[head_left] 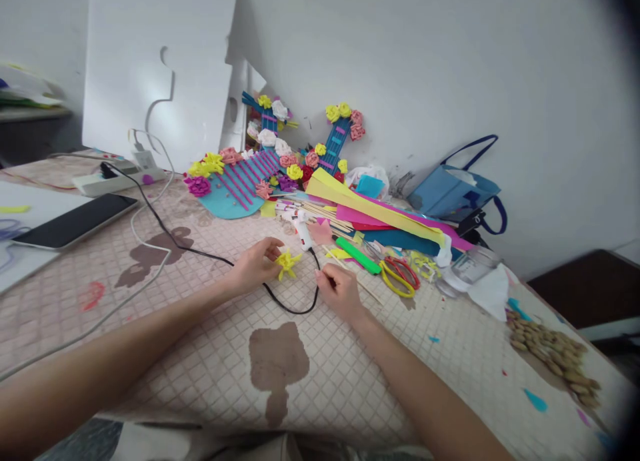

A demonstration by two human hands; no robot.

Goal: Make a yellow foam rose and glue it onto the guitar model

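Two bare forearms reach in, the left forearm (125,351) and the right forearm (425,381), over a tabletop (360,354) covered in cream material with a criss-cross grid and brown blotches. Midway across, the left hand (253,269) has its fingers curled and pinches the left edge of a small, spiky yellow paper flower (287,265), which sits between the hands, just in front of a white glue gun (301,231). The gun bears reddish marks, too small for me to read.

The right hand (340,288) is bent into a loose fist beside the gun's thin black cord (295,312) and across a slender wooden stick (371,294); whether it grips anything, I cannot tell. The cord loops past the left hand to a white power strip (117,179), near a black-screened device (80,220).

To the right lie a bright green plastic handle (357,255), yellow-handled scissors (397,289) and a heap of brown peanuts (555,358). Behind, long yellow paper strips (380,204) lie near a light-blue board (235,204) trimmed with paper blooms.
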